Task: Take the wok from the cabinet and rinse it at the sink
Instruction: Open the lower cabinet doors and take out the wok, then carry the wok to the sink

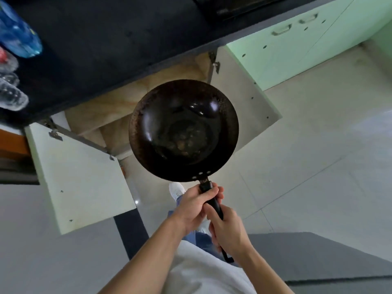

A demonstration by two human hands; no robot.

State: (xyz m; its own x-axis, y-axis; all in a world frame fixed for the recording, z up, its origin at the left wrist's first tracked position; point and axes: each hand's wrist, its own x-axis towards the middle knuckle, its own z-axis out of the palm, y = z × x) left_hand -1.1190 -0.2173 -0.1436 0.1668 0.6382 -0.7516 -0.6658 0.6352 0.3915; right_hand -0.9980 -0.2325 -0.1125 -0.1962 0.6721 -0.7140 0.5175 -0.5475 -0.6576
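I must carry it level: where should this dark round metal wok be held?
Hold the dark round wok by its long black handle, from the near side where it sticks out: left hand nearest the wok, right hand behind. No second handle shows.

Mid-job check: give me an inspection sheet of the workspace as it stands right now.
Surface: dark countertop, above the open cabinet.
Job's things: round black metal wok, out of the cabinet, held above the light tiled floor; sink not in view.
Clutter: blue plastic bottle and clear plastic bottles at the countertop's left.
Hands: left hand and right hand both grip the wok's black handle, left nearer the bowl.
Cables: nothing seen.
Surroundings: closed pale green cabinet doors to the right.
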